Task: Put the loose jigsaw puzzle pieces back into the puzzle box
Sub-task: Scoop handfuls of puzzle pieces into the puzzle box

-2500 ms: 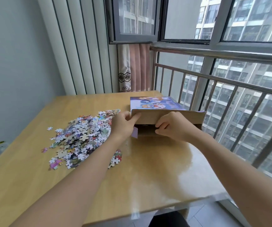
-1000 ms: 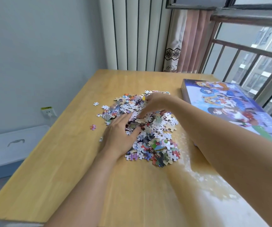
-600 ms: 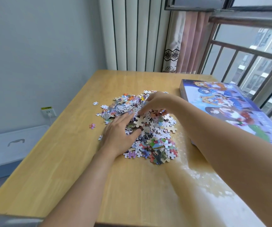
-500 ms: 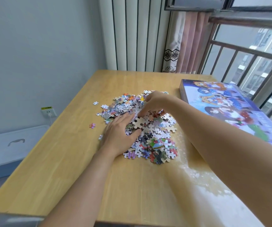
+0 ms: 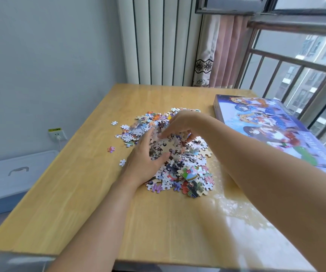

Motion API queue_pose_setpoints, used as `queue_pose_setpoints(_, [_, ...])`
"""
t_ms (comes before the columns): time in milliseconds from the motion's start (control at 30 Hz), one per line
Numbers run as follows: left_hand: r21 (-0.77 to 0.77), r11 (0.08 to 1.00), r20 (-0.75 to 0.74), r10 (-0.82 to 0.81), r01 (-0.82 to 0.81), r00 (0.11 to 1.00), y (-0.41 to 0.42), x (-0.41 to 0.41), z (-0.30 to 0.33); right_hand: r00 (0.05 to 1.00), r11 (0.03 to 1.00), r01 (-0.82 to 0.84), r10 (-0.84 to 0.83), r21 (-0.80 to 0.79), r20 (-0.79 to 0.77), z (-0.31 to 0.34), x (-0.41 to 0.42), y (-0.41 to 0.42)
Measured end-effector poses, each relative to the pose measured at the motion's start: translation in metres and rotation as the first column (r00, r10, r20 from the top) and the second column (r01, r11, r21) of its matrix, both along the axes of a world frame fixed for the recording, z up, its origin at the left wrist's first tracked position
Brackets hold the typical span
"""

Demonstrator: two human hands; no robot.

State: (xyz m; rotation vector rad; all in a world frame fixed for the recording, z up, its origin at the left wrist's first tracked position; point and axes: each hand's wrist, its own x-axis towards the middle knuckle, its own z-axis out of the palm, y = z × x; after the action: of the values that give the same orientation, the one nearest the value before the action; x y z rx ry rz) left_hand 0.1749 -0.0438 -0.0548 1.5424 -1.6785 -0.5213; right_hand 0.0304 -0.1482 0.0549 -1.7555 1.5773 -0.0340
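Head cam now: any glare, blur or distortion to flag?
Head view: window glare washes out the table at near right; wide-angle bend in the railing; slight motion blur on both hands over the puzzle pieces; box art readable.

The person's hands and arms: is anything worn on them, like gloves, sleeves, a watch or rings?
Nothing that shows. The left hand and the right hand are bare, without gloves. Both forearms are uncovered as far as the picture's edge, so no sleeve is in view. No watch, bracelet or ring can be seen, though the fingertips are partly buried among puzzle pieces.
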Motion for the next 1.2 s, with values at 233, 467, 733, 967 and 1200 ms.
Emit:
queue_pose_setpoints(233, [-0.016,0.999,-0.044,0.034,-0.034,0.998,-0.003,0.002,-0.005,0.979,0.991,0.107,-0.09,-0.086,0.183,-0.004,-0.019,0.0])
queue_pose_setpoints(467, [-0.065,0.997,-0.024,0.037,-0.038,0.999,-0.001,0.0,-0.004,0.656,0.882,0.387,-0.469,0.27,0.591,-0.023,-0.051,0.001])
queue_pose_setpoints(733, [-0.107,0.993,0.0,0.056,-0.056,0.998,0.0,0.002,-0.005,0.068,0.685,0.237,-0.719,0.689,0.692,-0.034,-0.058,0.017])
queue_pose_setpoints(967, [-0.172,0.983,0.014,0.059,-0.055,0.998,0.002,0.002,-0.004,0.102,0.653,0.265,-0.751,0.71,0.652,-0.038,-0.053,0.041])
queue_pose_setpoints(1200, [-0.228,0.972,0.033,0.061,-0.052,0.998,0.004,0.0,-0.004,0.293,0.754,0.425,-0.638,0.501,0.712,-0.034,-0.054,0.05])
